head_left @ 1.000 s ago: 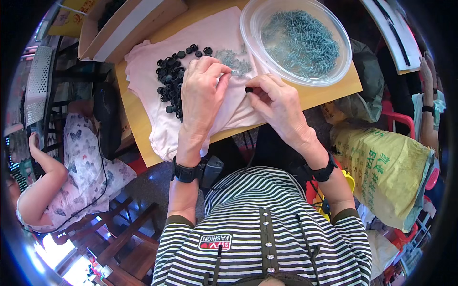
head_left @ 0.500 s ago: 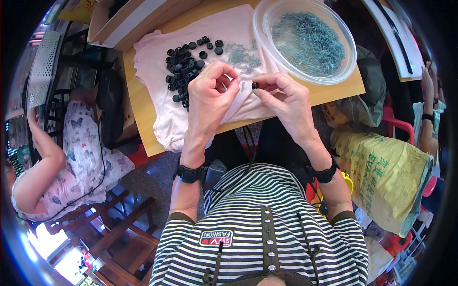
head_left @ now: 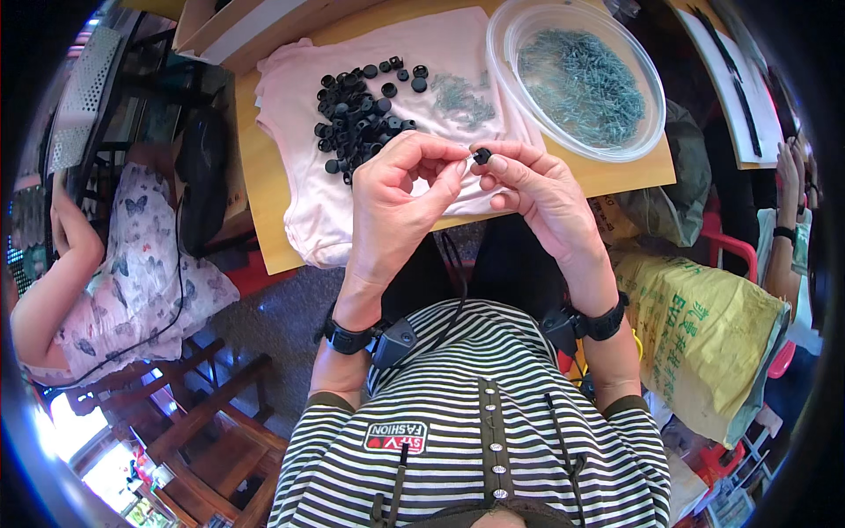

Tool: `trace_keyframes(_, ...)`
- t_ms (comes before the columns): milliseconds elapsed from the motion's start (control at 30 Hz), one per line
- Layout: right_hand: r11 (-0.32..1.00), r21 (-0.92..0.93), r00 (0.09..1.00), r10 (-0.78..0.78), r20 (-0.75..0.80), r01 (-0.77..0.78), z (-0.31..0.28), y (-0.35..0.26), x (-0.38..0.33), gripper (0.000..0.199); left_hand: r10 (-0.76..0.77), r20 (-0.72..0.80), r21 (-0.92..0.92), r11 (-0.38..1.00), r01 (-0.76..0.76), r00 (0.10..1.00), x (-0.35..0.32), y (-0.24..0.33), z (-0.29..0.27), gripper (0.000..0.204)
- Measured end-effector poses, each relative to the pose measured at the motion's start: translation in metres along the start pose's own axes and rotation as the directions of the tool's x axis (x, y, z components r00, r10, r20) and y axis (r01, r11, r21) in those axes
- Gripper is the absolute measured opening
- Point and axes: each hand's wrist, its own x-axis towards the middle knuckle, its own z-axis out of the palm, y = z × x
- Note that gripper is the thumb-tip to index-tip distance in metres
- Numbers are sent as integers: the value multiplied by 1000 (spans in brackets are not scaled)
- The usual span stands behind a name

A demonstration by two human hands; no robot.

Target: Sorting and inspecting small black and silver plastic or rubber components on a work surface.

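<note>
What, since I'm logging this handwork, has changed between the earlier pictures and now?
The left hand has moved rightward, closing the gap to the right hand and bringing a thin silver metal screw up to the small round black plastic piece. Nothing was visibly let go. The heap of black plastic pieces, scattered metal screws and clear round plastic tub stayed put.

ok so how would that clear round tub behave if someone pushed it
The tub likely feels heavy for its size, given the heap of what look like screws inside. Being wide, it would probably slide rather than tip. Its plastic looks thin, so it might flex.
</note>
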Motion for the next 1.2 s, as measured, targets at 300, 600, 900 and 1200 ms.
trace_keyframes(300, 995, -96, 1000, 8, -14, -9, 3, 0, 1, 23, 271, 9, 412, 876, -251, 962, -5, 16, 4, 18)
trace_keyframes(600, 976, -216, 1000, -4, 17, 8, 6, 4, -5, 19, 303, 44, 484, 827, -285, 952, -13, 14, 6, 20)
trace_keyframes(900, 962, -219, 980, -183, -82, 161, 5, 14, -8, 23, 123, 18, 189, 974, -124, 992, -6, 3, 5, 14)
trace_keyframes(1200, 967, -202, 979, -179, -96, 157, 3, 10, -6, 22, 218, 51, 461, 860, -217, 975, 38, -3, -22, 17)
